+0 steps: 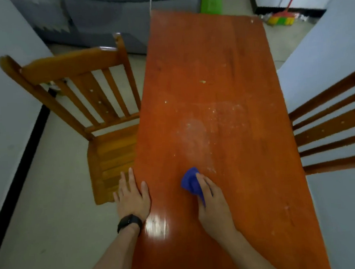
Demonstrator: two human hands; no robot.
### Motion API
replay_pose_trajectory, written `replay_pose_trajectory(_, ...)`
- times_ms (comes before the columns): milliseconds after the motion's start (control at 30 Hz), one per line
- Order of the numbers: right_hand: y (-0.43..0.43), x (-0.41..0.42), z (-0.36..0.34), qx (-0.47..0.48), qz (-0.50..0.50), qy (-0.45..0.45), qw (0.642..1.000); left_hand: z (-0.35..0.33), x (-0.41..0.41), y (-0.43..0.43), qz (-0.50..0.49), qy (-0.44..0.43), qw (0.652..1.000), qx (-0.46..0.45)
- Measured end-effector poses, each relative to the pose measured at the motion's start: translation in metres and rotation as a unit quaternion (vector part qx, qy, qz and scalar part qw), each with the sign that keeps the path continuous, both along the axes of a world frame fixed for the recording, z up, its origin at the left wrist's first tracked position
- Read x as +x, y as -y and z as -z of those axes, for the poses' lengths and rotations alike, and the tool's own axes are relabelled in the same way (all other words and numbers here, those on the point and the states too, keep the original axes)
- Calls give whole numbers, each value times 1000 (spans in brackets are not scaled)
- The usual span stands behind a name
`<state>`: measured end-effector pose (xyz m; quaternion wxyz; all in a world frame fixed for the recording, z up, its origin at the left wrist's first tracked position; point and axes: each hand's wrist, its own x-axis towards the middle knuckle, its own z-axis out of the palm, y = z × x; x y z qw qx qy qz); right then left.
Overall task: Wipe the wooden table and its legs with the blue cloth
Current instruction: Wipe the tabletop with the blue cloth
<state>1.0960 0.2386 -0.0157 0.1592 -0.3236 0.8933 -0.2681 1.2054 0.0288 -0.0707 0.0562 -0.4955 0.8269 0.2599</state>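
Beneath the right hand point(212, 205), seen from the head camera, the blue cloth point(189, 180) is bunched up and pressed onto the wooden table point(209, 58). The fingers curl over it and grip it, and a blue wad pokes out past the fingertips. The left hand point(132, 197) lies flat with its fingers straight, holding nothing. It rests on the table's edge well to the left of the cloth, with a black watch point(129, 222) on its wrist.

Just ahead of the cloth there is a pale dusty smear point(195, 137) with white specks around it, and a small crumb point(202, 81) sits farther off. A wooden chair point(80, 82) stands beyond the left hand, and another chair point(329, 130) is out past the right.

I'd judge the tabletop wipe is only starting, since the grime ahead looks untouched. The next move calls for pushing the cloth forward through that smear with firm pressure, while the left hand steadies the person. The table's legs are out of sight and presumably come later.
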Motion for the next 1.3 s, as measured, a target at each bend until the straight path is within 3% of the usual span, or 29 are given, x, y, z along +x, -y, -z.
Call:
replay_pose_trajectory(67,39,-36,-9,-27,-3,47,999,5,-5,8,-20,-21,999,21)
replay_pose_trajectory(133,78,-71,-16,-44,-21,68,997,10,-4,9,1,-18,1000,-25)
replay_pose_trajectory(200,118,-107,-23,-51,-40,64,996,14,-6,9,64,-14,995,-81)
replay_pose_trajectory(333,186,-162,-25,-48,-39,59,996,17,-9,10,191,-6,977,-99)
replay_pose_trajectory(800,333,-307,6,-18,-22,-27,999,9,-19,21,166,-6,983,-79)
replay_pose_trajectory(1033,361,-303,40,54,-46,-41,997,12,-20,17,156,15,984,-89)
replay_pose_trajectory(1100,346,-266,43,23,-82,-49,995,12,-19,15,155,18,984,-91)
replay_pose_trajectory(1200,292,-203,41,-23,-224,-36,974,10,-20,16,156,18,983,-97)
replay_pose_trajectory(1300,263,-188,17,31,-361,69,929,9,-23,15,155,19,983,-101)
